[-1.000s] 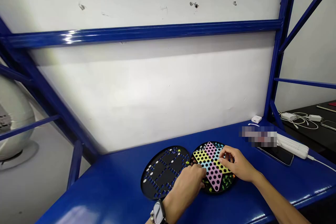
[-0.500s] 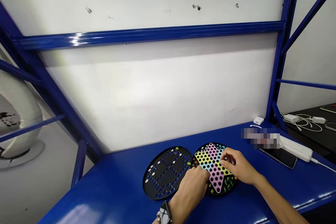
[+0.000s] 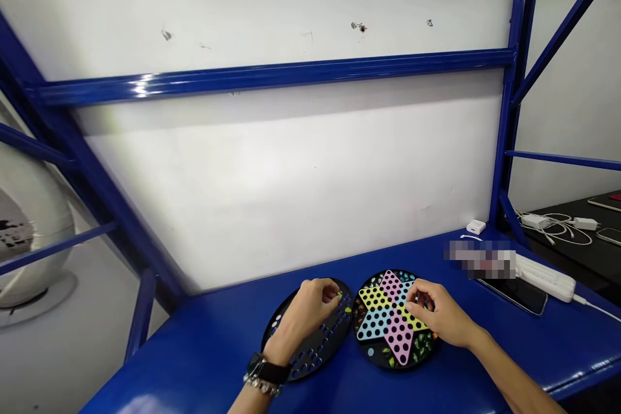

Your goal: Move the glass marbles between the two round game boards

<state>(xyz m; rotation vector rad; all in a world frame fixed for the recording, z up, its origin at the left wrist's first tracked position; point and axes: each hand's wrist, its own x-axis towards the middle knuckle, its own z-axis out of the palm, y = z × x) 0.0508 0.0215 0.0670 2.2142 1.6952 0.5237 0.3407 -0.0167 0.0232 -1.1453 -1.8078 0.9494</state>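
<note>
Two round black boards lie side by side on the blue table. The right board carries a star of pink, yellow and light-blue perforated panels, with small coloured pegs around its rim. The left board is black with rows of holes. My left hand, a watch on its wrist, hovers over the left board and pinches a small yellow-green peg at its fingertips. My right hand rests on the right side of the star board, fingers curled on its surface.
A phone and a white power strip lie to the right. A small white charger sits by the wall. Blue shelf beams frame the white wall; a black table with cables stands far right.
My left hand has left the lower-left edge of the star board and moved left over the black holed board, with a small peg at its fingertips. The right hand stays put.
</note>
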